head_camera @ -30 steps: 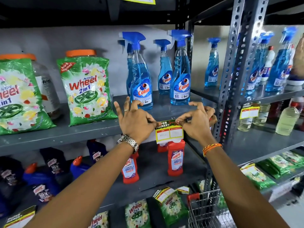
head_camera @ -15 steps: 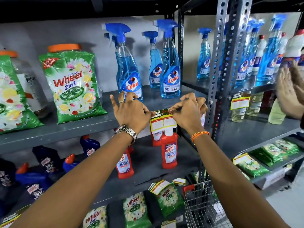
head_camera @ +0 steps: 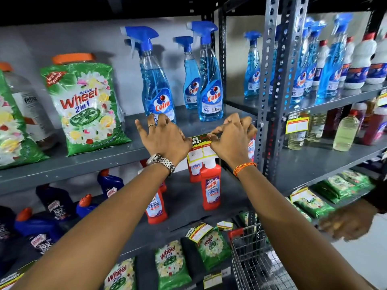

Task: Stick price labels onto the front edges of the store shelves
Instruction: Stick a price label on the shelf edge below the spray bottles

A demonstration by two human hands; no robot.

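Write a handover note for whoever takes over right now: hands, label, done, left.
Left hand: pressing the left end of the label, fingers spread.
Right hand: pinching the label's top right corner.
Label: on the front edge of the Colin shelf, hanging over the Harpic bottles below.
Done: neighbouring rack's label is up; more labels on lower shelves.
Left: smooth this one flat and let go. No label visible on the shelf edge under the Wheel bag; do it next.
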